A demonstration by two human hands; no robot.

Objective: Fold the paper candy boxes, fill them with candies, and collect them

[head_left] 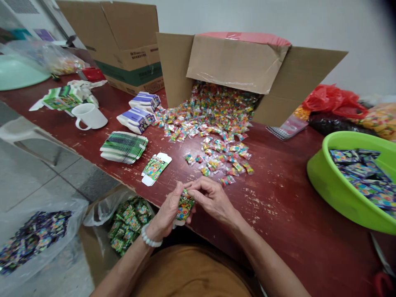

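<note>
A small green printed candy box (185, 206) is held upright over the table's front edge. My left hand (168, 210) is wrapped round its side, a pale bead bracelet at the wrist. At the box's top end, my right hand (213, 198) pinches with thumb and fingers. One flat green box blank (155, 168) lies just beyond my left hand. Farther back is a stack of green box blanks (123, 146). Small clear packets of colourful candy (221, 154) are spread on the red table (262, 181), in front of a tipped carton (235, 62) heaped with them.
To the left stand a white mug (89, 116) and purple-white bundles (137, 119). A green basin (328, 181) with dark packs and scissors (383, 264) are at right. Below the front edge, lined containers hold green boxes (131, 222) and purple boxes (37, 235). A closed-sided carton (130, 53) stands behind.
</note>
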